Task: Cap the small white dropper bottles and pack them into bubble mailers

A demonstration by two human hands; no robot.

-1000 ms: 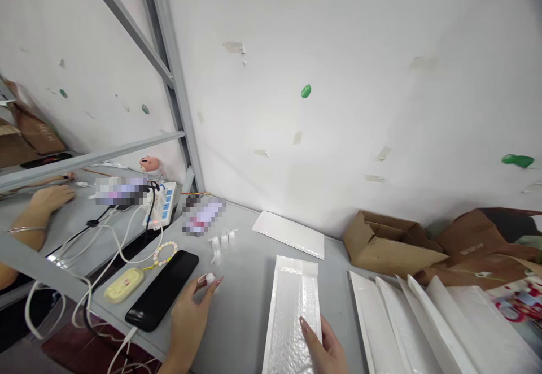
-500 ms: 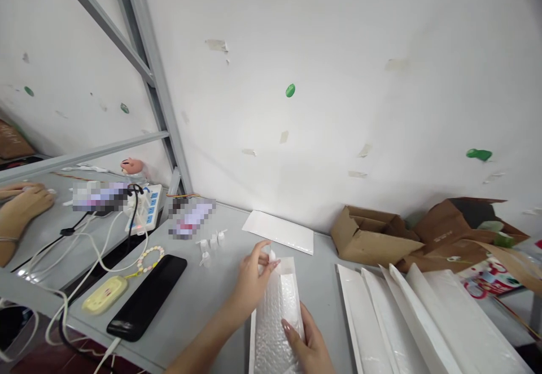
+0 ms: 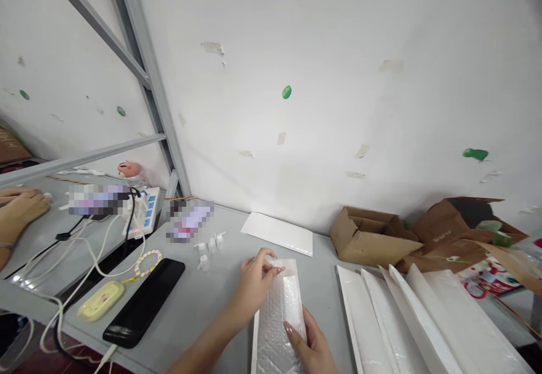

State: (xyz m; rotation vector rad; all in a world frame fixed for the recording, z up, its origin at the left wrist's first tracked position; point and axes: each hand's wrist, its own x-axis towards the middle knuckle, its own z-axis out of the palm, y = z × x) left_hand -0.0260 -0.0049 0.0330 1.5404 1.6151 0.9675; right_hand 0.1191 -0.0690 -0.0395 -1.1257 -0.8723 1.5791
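Note:
My left hand [image 3: 255, 283] pinches a small white plastic piece [image 3: 270, 261] at the top end of a white bubble mailer [image 3: 279, 329], which lies on the grey table [image 3: 203, 306]. My right hand [image 3: 311, 344] grips the mailer's lower right edge. Its flap end is partly hidden by my left fingers. Several similar small white plastic pieces [image 3: 207, 252] stand a little to the left of the mailer, apart from both hands.
Left of my hands lie a black phone [image 3: 144, 303] and a pale yellow pouch [image 3: 100, 300]. White mailers [image 3: 402, 323] fan out at right, with a cardboard box [image 3: 372, 238] behind. A power strip [image 3: 141, 213] and cables sit at left, near another person's hand [image 3: 23, 207].
My left hand has moved from beside the phone to the mailer's top end, carrying the small white piece. The whole view has shifted left and slightly down.

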